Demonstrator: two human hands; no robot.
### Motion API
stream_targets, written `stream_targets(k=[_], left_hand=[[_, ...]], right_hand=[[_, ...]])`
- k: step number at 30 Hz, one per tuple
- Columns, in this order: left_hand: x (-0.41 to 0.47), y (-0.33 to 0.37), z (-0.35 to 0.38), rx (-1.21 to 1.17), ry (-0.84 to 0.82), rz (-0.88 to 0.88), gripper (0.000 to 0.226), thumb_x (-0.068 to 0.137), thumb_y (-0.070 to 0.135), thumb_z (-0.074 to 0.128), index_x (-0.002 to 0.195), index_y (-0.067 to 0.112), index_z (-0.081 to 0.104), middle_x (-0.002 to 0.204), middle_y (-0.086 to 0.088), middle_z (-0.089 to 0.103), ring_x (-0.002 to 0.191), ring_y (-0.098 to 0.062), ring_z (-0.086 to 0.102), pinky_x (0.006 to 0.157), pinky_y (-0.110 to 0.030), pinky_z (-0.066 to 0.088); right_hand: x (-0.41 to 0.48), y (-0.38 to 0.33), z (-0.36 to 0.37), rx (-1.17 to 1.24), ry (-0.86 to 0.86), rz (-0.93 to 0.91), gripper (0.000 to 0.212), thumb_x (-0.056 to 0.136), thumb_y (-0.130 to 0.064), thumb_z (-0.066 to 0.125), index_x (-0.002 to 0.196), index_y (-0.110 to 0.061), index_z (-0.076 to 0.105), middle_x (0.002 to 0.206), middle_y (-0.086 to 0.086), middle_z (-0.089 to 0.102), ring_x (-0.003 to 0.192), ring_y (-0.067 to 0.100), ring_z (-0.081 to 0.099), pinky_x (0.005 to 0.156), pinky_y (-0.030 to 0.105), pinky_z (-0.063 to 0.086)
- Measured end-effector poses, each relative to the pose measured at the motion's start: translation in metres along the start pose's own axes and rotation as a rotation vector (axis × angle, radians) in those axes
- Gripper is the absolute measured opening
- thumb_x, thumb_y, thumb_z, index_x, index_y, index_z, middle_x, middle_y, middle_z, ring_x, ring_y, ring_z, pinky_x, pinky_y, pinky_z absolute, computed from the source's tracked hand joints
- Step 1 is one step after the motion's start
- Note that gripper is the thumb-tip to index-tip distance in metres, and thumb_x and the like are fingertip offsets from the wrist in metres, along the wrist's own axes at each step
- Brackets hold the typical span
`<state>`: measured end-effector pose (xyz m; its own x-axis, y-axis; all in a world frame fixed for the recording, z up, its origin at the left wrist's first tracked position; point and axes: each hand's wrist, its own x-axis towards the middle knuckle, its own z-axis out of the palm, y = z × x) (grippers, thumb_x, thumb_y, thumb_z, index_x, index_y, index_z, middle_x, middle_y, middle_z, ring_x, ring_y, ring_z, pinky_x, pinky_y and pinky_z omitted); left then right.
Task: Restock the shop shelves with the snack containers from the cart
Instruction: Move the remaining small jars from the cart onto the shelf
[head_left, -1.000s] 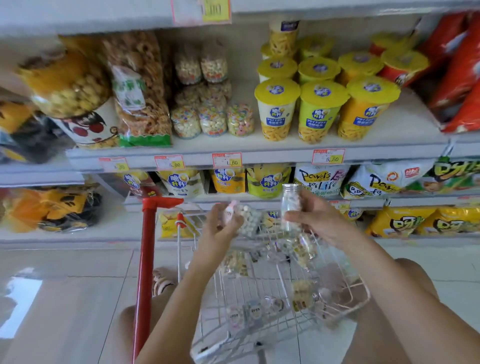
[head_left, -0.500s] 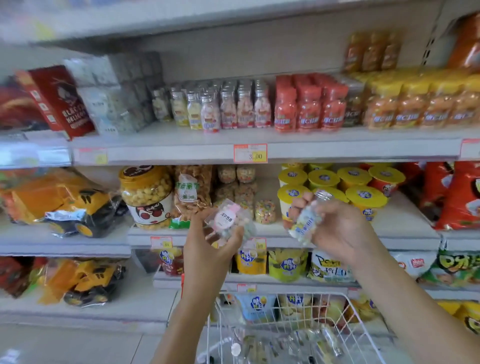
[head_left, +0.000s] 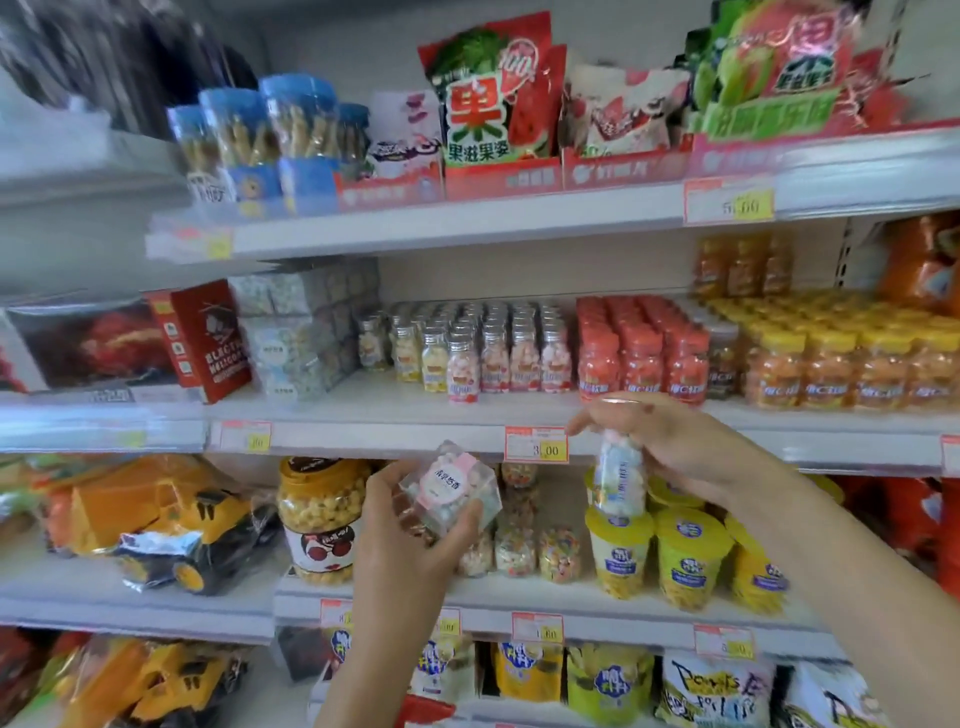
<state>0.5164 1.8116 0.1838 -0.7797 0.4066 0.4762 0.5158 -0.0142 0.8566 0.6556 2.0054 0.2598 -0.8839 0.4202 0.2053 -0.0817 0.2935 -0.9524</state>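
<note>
Passing, at far left, a wrapped toy truck (head_left: 171, 530) lying on the lower shelf (head_left: 249, 587), and a red box (head_left: 202, 338) standing on the middle shelf (head_left: 363, 405) above it. Coming next to a big jar (head_left: 319, 519) of puffed balls, standing just right of the truck.

Gripping a clear box (head_left: 452, 493) of pastel sweets in the left hand (head_left: 400, 525), thumb and fingers curling round its sides, round label facing the camera. Holding it in the air in front of the lower shelf, just below the middle shelf's edge. Facing, above it, rows of small silver-capped bottles (head_left: 467, 348) standing on the middle shelf, with a price tag (head_left: 536, 444) on the edge beneath them.

Pinching a matching bottle (head_left: 618, 478) near its cap in the right hand (head_left: 675, 447), fingers curling round its neck. Holding it roughly upright in the air, in front of the yellow cups (head_left: 693, 556), its cap level with the middle shelf.

Ending, on the right, at red bottles (head_left: 639, 353) and orange jars (head_left: 831, 364) filling the middle shelf.
</note>
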Motion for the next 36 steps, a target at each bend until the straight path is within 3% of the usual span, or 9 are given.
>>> stream_targets(k=[3, 7, 11, 14, 17, 20, 22, 28, 36], left_hand=[[0.03, 0.001, -0.004, 0.003, 0.043, -0.011, 0.048, 0.072, 0.036, 0.077, 0.108, 0.031, 0.047, 0.099, 0.005, 0.062, 0.087, -0.015, 0.063, 0.072, -0.039, 0.055], [0.067, 0.007, -0.006, -0.001, 0.105, -0.005, 0.049, 0.074, 0.04, 0.075, 0.111, 0.029, 0.046, 0.103, 0.002, 0.06, 0.091, -0.015, 0.058, 0.063, -0.021, 0.044], [0.088, 0.006, -0.007, -0.012, 0.108, -0.033, 0.048, 0.077, 0.039, 0.074, 0.115, 0.025, 0.047, 0.103, 0.005, 0.058, 0.087, -0.005, 0.056, 0.05, -0.011, 0.042], [0.098, -0.003, -0.011, 0.019, 0.136, -0.041, 0.049, 0.075, 0.042, 0.074, 0.111, 0.032, 0.043, 0.099, 0.007, 0.057, 0.091, -0.014, 0.057, 0.066, -0.026, 0.045], [0.11, -0.012, -0.021, 0.008, 0.207, -0.052, 0.047, 0.075, 0.04, 0.075, 0.109, 0.03, 0.043, 0.096, 0.009, 0.055, 0.092, -0.016, 0.057, 0.07, -0.03, 0.045], [0.129, -0.021, -0.035, -0.001, 0.277, -0.079, 0.05, 0.077, 0.04, 0.074, 0.116, 0.028, 0.044, 0.106, 0.004, 0.054, 0.097, -0.017, 0.055, 0.075, -0.031, 0.043], [0.142, -0.027, -0.043, 0.011, 0.299, -0.08, 0.058, 0.077, 0.042, 0.073, 0.124, 0.025, 0.044, 0.115, 0.004, 0.053, 0.102, -0.016, 0.053, 0.081, -0.032, 0.044], [0.165, -0.042, -0.056, 0.074, 0.327, -0.025, 0.064, 0.076, 0.045, 0.073, 0.128, 0.025, 0.043, 0.123, 0.004, 0.051, 0.114, -0.016, 0.049, 0.096, -0.038, 0.045], [0.169, -0.056, -0.065, 0.068, 0.264, -0.026, 0.064, 0.075, 0.049, 0.071, 0.127, 0.027, 0.042, 0.124, 0.008, 0.05, 0.111, -0.01, 0.05, 0.094, -0.034, 0.046]], right_hand=[[0.021, -0.035, -0.007, -0.348, 0.069, -0.15, 0.046, 0.073, -0.057, 0.071, 0.085, -0.013, 0.074, 0.071, 0.01, 0.058, 0.06, 0.014, 0.046, 0.051, 0.02, 0.035], [0.053, -0.073, -0.012, -0.61, 0.103, -0.188, 0.025, 0.073, -0.05, 0.073, 0.088, -0.031, 0.072, 0.065, -0.011, 0.059, 0.049, 0.006, 0.041, 0.046, 0.017, 0.029], [0.084, -0.08, -0.01, -0.613, 0.047, -0.145, 0.029, 0.07, -0.027, 0.083, 0.097, -0.029, 0.069, 0.087, -0.007, 0.062, 0.073, 0.007, 0.057, 0.066, 0.016, 0.045], [0.099, -0.078, -0.007, -0.562, 0.033, -0.159, 0.036, 0.069, -0.015, 0.084, 0.101, -0.024, 0.069, 0.098, -0.004, 0.066, 0.086, 0.015, 0.063, 0.079, 0.027, 0.053], [0.116, -0.079, 0.007, -0.502, 0.027, -0.207, 0.036, 0.07, -0.011, 0.082, 0.1, -0.026, 0.069, 0.105, 0.014, 0.065, 0.085, 0.022, 0.063, 0.084, 0.034, 0.054], [0.141, -0.079, 0.036, -0.51, 0.038, -0.271, 0.035, 0.072, -0.009, 0.081, 0.099, -0.026, 0.07, 0.107, 0.007, 0.066, 0.09, 0.021, 0.065, 0.077, 0.015, 0.051], [0.162, -0.079, 0.06, -0.541, 0.045, -0.309, 0.038, 0.07, -0.01, 0.082, 0.104, -0.023, 0.071, 0.103, 0.002, 0.068, 0.086, 0.014, 0.063, 0.072, 0.014, 0.049], [0.245, -0.078, 0.11, -0.803, 0.093, -0.362, 0.044, 0.07, -0.011, 0.083, 0.112, -0.016, 0.07, 0.111, 0.0, 0.069, 0.1, 0.011, 0.062, 0.083, 0.016, 0.042], [0.327, -0.063, 0.14, -1.164, 0.116, -0.141, 0.021, 0.075, -0.006, 0.074, 0.095, -0.003, 0.069, 0.099, 0.009, 0.067, 0.089, 0.024, 0.064, 0.066, 0.023, 0.045]])
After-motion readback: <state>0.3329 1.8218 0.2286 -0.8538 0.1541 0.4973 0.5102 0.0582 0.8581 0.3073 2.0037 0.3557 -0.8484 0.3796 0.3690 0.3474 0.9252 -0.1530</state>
